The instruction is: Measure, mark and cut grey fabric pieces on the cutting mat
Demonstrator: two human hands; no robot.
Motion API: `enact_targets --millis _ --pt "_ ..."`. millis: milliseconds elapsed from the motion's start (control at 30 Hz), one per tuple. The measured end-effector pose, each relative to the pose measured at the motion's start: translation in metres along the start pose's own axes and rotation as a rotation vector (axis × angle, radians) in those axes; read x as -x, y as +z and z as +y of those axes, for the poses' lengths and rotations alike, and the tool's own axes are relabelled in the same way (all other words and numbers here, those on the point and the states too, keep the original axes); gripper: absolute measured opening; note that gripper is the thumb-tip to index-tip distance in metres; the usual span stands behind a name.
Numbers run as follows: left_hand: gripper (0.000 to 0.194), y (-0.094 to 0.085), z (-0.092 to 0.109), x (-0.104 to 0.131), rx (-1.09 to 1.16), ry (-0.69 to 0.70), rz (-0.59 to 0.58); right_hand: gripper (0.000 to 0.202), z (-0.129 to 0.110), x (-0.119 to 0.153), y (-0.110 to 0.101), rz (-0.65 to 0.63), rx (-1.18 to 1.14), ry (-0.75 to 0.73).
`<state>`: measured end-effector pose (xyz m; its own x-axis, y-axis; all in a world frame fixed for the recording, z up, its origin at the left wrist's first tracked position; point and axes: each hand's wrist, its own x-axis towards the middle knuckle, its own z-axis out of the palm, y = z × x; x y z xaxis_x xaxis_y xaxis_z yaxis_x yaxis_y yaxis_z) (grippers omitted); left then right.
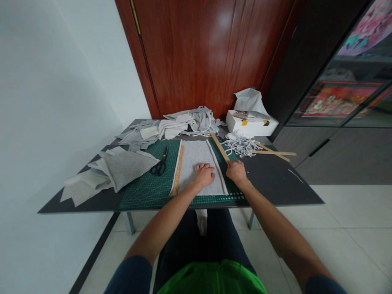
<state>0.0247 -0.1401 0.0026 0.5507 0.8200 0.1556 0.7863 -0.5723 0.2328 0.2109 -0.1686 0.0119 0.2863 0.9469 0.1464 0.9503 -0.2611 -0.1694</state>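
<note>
A light grey piece of fabric (191, 157) lies flat on the green cutting mat (143, 192), its two long sides showing raised edges. My left hand (204, 174) rests on the fabric, fingers stretched out and pressed down. Just right of the fabric, my right hand (236, 170) is closed around the near end of a wooden ruler (219, 146), which slants away toward the back of the mat. Along the fabric's left side lies a second wooden ruler (178, 169). Black scissors (160, 165) sit on the mat further left.
Folded grey and cream cloth (128, 165) covers the table's left side. More cloth (186, 122) is heaped at the back. Back right stand a white box (251, 124), a tangle of pale strips (241, 143) and crossed wooden strips (275, 153). A wooden door (202, 53) rises behind the dark table (275, 183).
</note>
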Motion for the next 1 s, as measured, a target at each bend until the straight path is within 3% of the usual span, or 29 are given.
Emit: enact_targets --millis 333,533,700,767,900,1000 --pt "0.031 0.000 0.000 0.001 0.004 0.019 0.006 0.049 0.060 -0.021 -0.002 0.012 0.050 0.164" --pt "0.030 0.004 -0.003 -0.001 -0.003 0.033 0.010 0.040 0.069 -0.020 -0.007 0.024 0.049 0.257" --pt "0.035 -0.003 -0.009 -0.005 0.017 0.045 0.022 0.048 0.037 -0.024 -0.011 0.101 0.039 0.165" --pt "0.035 -0.008 -0.016 -0.008 0.021 0.044 0.024 0.042 0.015 -0.027 -0.010 0.144 -0.016 0.049" --pt "0.038 -0.020 -0.039 -0.019 0.014 0.007 0.037 0.049 -0.035 -0.036 -0.003 0.136 -0.139 -0.207" --pt "0.040 -0.024 -0.064 -0.025 0.001 -0.018 0.040 0.054 -0.069 -0.043 0.008 0.074 -0.207 -0.385"
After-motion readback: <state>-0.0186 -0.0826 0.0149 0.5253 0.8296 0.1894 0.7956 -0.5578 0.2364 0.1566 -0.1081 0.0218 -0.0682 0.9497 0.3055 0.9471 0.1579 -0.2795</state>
